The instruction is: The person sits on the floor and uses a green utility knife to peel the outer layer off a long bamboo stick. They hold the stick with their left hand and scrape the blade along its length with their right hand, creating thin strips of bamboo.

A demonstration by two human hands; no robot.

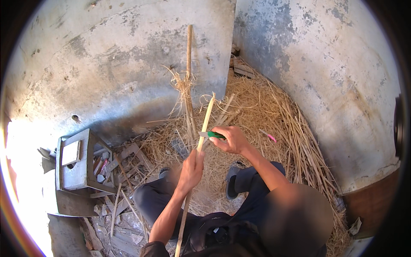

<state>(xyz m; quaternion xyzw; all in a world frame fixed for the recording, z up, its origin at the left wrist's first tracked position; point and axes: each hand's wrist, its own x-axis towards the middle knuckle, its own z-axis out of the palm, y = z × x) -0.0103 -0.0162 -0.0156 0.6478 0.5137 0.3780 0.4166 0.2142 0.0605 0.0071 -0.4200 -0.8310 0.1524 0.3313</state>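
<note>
My left hand (191, 170) is closed round a long pale strip of split bamboo or wood (206, 118), which runs from near my lap up and away, tilted slightly right. Just above that grip, the blade of a green-handled knife (215, 135) lies across the strip. The knife's handle is in the closed fingers of my right hand (232, 140). Thin curled shavings hang by the far tip of the strip. Behind it, an upright stick (189, 55) with a bundle of shavings (184, 85) round it leans against the wall.
Straw-like shavings (261, 103) cover the floor, with long thin strips (306, 147) piled along the right wall (334, 85). A pink-handled tool (269, 136) lies on them. To the left stand a worn wooden box-like frame (77, 160) and scattered wood scraps (128, 205). My legs are folded below.
</note>
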